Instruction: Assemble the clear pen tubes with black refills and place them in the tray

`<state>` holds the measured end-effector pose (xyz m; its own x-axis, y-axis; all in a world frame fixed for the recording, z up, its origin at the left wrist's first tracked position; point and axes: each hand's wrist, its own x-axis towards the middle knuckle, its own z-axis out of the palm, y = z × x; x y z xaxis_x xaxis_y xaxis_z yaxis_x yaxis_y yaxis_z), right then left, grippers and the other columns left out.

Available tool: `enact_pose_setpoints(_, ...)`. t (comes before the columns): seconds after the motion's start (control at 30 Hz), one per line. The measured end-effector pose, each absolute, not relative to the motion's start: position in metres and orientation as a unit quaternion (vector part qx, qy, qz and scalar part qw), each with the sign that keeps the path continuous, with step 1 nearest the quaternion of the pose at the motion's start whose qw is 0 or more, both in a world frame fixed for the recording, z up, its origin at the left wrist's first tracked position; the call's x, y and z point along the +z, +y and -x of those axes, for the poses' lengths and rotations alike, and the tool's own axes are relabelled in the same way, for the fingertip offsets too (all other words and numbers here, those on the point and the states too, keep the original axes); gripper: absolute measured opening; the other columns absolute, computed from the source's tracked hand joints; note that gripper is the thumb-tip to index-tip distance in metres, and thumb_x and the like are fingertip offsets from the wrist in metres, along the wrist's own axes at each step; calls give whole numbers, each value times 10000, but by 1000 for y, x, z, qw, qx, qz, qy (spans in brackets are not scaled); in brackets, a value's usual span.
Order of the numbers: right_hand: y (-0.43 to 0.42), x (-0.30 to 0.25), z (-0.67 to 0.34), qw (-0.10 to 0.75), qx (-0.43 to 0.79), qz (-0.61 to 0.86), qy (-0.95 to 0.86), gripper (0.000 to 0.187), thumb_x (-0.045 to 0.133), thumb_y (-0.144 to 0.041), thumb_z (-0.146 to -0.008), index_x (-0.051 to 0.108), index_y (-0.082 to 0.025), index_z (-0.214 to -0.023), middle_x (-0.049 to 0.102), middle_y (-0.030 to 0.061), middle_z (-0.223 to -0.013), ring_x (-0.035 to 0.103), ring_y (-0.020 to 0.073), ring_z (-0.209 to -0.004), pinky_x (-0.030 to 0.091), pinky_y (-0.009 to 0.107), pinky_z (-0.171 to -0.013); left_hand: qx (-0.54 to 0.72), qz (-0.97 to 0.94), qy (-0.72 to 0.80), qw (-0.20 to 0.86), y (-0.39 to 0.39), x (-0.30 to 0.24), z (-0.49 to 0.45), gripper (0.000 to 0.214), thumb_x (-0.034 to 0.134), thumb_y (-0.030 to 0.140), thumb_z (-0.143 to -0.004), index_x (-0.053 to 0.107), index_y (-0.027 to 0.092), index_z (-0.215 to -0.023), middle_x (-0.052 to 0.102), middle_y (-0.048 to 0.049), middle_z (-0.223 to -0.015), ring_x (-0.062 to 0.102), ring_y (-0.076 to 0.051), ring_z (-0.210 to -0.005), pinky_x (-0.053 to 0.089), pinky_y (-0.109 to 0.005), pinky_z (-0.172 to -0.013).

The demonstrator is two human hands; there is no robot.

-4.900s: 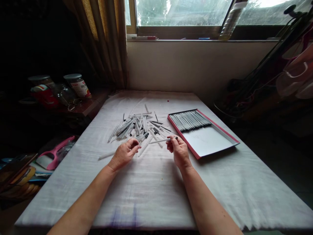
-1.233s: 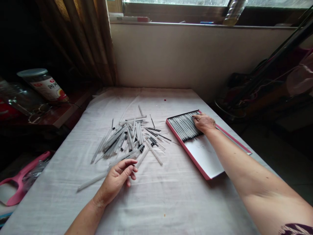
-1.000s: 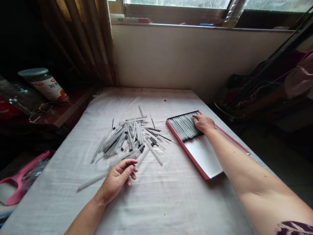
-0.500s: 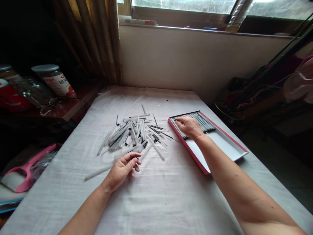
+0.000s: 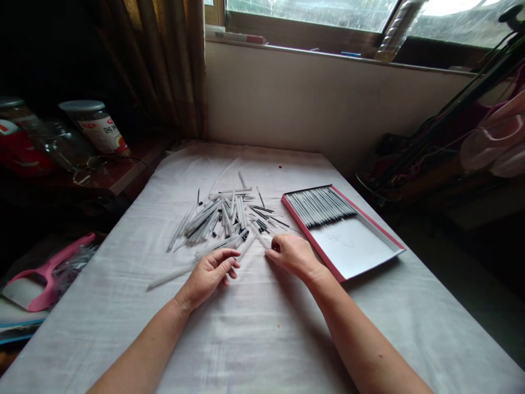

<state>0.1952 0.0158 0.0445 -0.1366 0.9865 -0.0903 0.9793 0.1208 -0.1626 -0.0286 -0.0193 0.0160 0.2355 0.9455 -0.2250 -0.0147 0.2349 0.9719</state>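
Observation:
A loose pile of clear and white pen barrels (image 5: 205,224), with thin dark refills (image 5: 262,209) and small black caps among them, lies mid-table. My left hand (image 5: 211,268) rests just in front of the pile, thumb and fingers curled together; a tiny dark bit seems to show at the fingertips, too small to name. At the pile's right front, the fingers of my right hand (image 5: 294,254) close on the near end of a whitish pen barrel (image 5: 259,236). To its right lies a shallow red-edged box (image 5: 356,251), with a row of assembled grey pens (image 5: 322,207) across its far part.
A white cloth covers the table (image 5: 246,339). A small red piece (image 5: 280,167) lies at the back. On the left are jars (image 5: 96,126) on a dark shelf and a pink-handled item (image 5: 53,273). Wall, curtain and window stand behind.
My right hand has moved from the row of pens in the box leftward and nearer to the pile's edge. My left hand has stayed almost in place.

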Motion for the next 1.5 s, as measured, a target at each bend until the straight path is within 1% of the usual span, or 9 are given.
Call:
enact_pose_setpoints(0.23,-4,34,-205,93,94,690,-712,188,520,-310,-863,687,-222,-861,730,68,-776,670,225,-709,429,293,-614,384,-567,487,543,-24,7,28,389,613,461,-816,661,140,-1030,697,-66,-803,641,-151,-624,489,-223,-474)
enact_pose_setpoints(0.4,-21,31,-206,325,220,551,-737,180,530,-284,-872,686,-197,-894,719,50,-825,654,167,-727,484,262,-694,460,-746,445,186,-31,4,27,247,599,280,-865,677,192,-1083,688,-111,-1094,657,-226,-1000,536,-373,-867)
enact_pose_setpoints(0.5,-27,33,-200,375,296,482,-735,181,561,-295,-866,696,-186,-921,720,53,-843,659,164,-753,505,268,-716,427,-792,433,60,-33,3,27,263,589,260,-882,672,224,-1128,681,-109,-1149,623,-245,-1087,474,-417,-965)
enact_pose_setpoints(0.67,-12,28,-205,414,388,480,-669,242,568,-365,-846,692,-186,-952,715,40,-789,644,158,-649,518,278,-618,344,-796,483,118,-34,-1,30,280,486,327,-927,697,210,-1068,750,-92,-944,690,-226,-861,523,-344,-821)
enact_pose_setpoints(0.77,5,19,-217,412,299,582,-635,274,510,-362,-870,692,-172,-944,709,55,-793,639,166,-644,513,287,-634,363,-758,518,160,-34,-4,32,302,473,358,-917,692,216,-1068,751,-87,-998,696,-226,-896,530,-322,-822)
enact_pose_setpoints(0.9,20,14,-224,249,127,692,-666,244,532,-265,-863,711,-179,-1005,716,86,-980,663,201,-843,481,309,-820,370,-737,532,191,-33,-4,33,301,482,362,-907,685,207,-1067,751,-82,-1008,701,-217,-898,532,-299,-807)
enact_pose_setpoints(1.13,21,23,-209,109,80,734,-666,241,506,-324,-904,720,-240,-978,694,61,-1064,661,203,-880,446,271,-695,363,-737,532,207,-31,-2,32,296,488,345,-906,684,191,-1066,741,-88,-1016,694,-211,-917,523,-291,-825)
enact_pose_setpoints(1.37,20,20,-209,115,72,748,-650,245,472,-282,-914,675,-192,-1016,702,113,-1046,664,229,-865,446,298,-703,355,-726,544,227,-31,-1,32,285,505,348,-888,697,205,-1043,743,-81,-1015,686,-218,-934,521,-306,-850)
enact_pose_setpoints(1.5,15,11,-221,252,105,723,-635,215,490,-258,-871,676,-186,-949,723,91,-934,662,214,-818,468,314,-774,371,-716,544,233,-30,-1,32,292,512,353,-889,703,202,-1049,738,-81,-1005,681,-214,-931,518,-291,-839)
